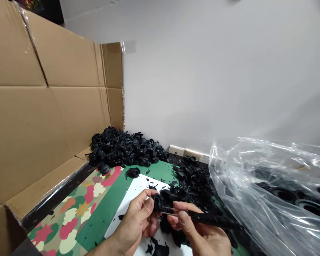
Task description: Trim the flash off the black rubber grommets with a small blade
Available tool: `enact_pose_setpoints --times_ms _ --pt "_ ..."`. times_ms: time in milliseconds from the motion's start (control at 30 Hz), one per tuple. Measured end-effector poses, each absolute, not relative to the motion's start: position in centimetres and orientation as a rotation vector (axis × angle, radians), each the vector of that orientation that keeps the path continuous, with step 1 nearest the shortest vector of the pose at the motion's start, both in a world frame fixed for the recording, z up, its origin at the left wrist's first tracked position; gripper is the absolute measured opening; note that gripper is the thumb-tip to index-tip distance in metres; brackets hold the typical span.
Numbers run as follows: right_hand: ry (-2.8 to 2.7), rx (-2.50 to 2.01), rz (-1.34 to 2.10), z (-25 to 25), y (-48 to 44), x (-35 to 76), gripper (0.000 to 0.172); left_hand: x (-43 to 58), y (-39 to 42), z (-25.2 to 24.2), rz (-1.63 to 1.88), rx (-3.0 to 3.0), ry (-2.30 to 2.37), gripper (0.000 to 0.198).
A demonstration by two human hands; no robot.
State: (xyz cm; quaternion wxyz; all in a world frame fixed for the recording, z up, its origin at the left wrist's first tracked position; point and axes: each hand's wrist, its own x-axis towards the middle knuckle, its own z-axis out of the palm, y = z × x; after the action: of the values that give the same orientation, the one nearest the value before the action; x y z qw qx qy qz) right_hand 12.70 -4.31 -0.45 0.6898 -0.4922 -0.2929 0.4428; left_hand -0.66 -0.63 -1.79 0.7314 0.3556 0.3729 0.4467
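Behind your work lies a large heap of black pieces (125,151), well apart from both hands. Your right hand (202,231) pinches the slim tool (218,219) near its two metal prongs (169,214) — it looks light and rigid, and the dark handle seems the safest place for gripping. Your left hand (140,213) pinches the small black ring (157,203) between thumb and fingers, at the ends of the prongs; if they enter it, I cannot tell. The ring is probably rubber: light, soft, hardly fragile, best held by its outer rim.
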Motion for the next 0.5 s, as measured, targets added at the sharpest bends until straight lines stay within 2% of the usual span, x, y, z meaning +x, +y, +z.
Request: enact_pose_setpoints --times_ms 300,500 --pt "-0.715 -1.236 0.95 -0.52 -4.19 12.33 0.05 -0.58 -0.87 -1.08 0.91 0.82 0.876 0.056" --pt "-0.738 -1.276 1.027 -1.04 -4.02 12.52 0.052 -0.48 -0.81 -1.2 0.918 0.833 0.831 0.053"
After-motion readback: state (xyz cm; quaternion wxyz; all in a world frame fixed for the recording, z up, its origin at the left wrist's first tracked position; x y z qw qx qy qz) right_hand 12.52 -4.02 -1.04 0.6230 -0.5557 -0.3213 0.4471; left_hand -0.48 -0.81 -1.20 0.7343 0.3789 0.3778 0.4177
